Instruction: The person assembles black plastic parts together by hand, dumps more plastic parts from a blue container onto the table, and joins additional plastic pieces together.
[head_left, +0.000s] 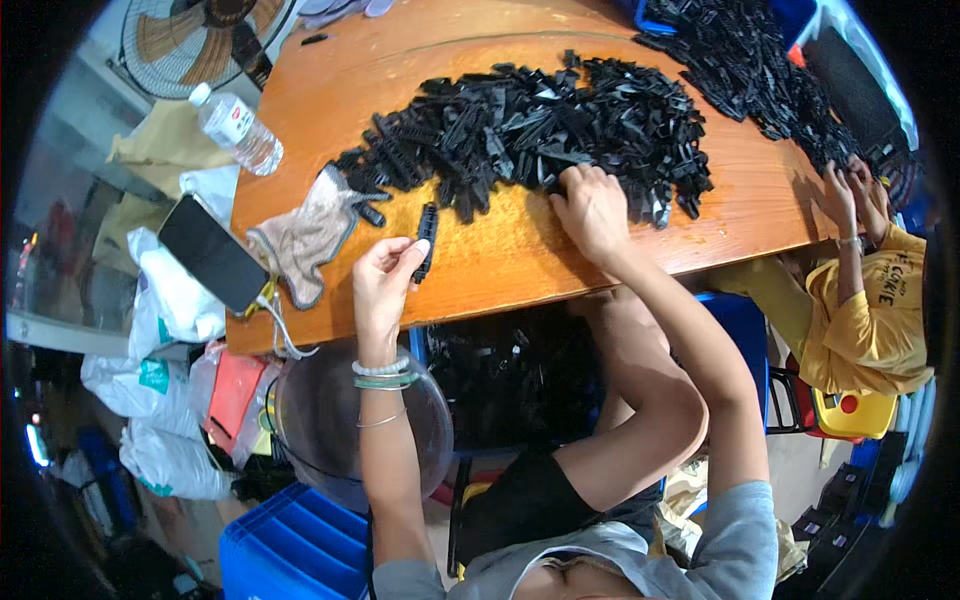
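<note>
Between the thumb and fingers of my left hand [385, 285] a slim black plastic part [427, 228] stands nearly upright, with ridges along its edge. It is held just above the near edge of the wooden table [480, 262]. My right hand [594, 208] rests at the near side of a wide pile of similar black plastic parts [520, 120]. Its fingers are curled in against the pile, and their tips are hidden, so what they grip cannot be made out. A few loose parts [370, 212] lie at the pile's left end.
Left on the table are a crumpled cloth [305, 235], a phone [213, 255] with a cable, and a water bottle [238, 130]. Below are a clear round tub [350, 430] and a dark-filled blue crate [510, 380]. At right, a co-worker's hands [852, 200] touch another black pile [760, 85].
</note>
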